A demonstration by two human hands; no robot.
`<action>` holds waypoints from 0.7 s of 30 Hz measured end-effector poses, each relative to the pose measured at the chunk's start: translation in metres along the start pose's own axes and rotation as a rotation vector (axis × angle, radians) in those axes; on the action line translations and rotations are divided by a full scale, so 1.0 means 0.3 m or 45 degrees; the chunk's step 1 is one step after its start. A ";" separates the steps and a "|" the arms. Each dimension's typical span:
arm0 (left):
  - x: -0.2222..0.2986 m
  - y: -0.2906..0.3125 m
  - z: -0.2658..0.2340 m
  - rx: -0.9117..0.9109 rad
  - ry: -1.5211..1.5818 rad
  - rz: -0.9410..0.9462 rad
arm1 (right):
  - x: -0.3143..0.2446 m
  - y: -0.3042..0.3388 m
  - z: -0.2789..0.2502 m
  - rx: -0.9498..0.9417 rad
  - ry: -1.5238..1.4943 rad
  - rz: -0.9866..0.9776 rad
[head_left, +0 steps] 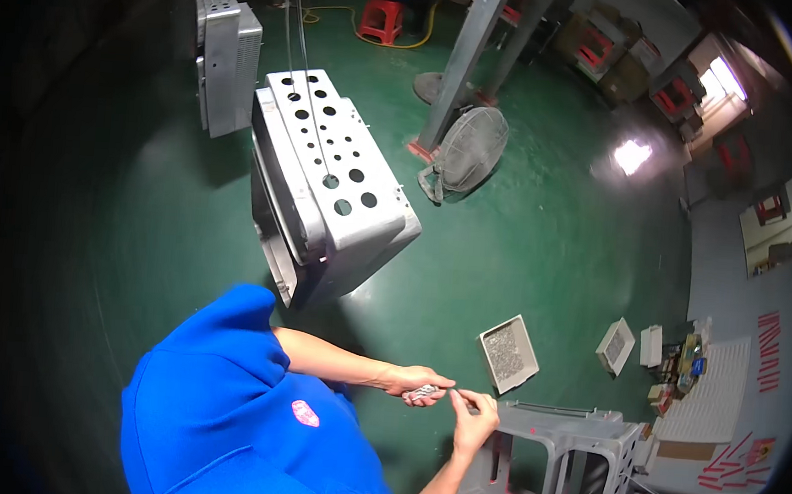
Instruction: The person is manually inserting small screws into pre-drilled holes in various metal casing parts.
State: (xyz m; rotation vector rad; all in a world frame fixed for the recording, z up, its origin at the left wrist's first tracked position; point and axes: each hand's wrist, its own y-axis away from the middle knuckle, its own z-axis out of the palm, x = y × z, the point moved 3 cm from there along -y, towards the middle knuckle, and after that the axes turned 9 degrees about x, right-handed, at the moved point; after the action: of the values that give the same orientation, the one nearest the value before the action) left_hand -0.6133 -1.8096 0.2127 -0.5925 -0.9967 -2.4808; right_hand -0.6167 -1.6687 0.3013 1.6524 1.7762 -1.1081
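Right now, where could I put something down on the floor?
There's bare green floor between the holed metal casing, the fan and the nearer bin of small parts. More lies right of the fan, before the wall. It's crowded lower right: the grey frame appears beside the right hand, and another bin and clutter sit near the wall.

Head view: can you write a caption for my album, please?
Left hand holding small silvery pieces, right hand close beside it, with a hole-dotted casing and green floor beyond.
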 end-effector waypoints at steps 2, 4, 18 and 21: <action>0.023 -0.010 0.047 0.035 -0.024 0.032 | 0.018 0.030 0.046 -0.051 -0.105 0.089; 0.026 -0.036 0.038 0.049 -0.141 0.070 | 0.018 0.029 0.035 -0.051 -0.116 0.220; 0.092 -0.199 0.194 -0.102 -0.193 -0.133 | 0.148 0.029 -0.110 0.180 -0.253 0.495; 0.103 -0.247 0.146 -0.183 -0.013 -0.194 | 0.219 0.077 -0.072 0.643 -0.891 0.725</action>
State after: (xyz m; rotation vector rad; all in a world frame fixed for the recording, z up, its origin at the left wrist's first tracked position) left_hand -0.6662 -1.7350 0.2168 -0.5941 -0.9035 -2.7034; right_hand -0.6011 -1.6139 0.2560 1.5825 0.5669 -1.6424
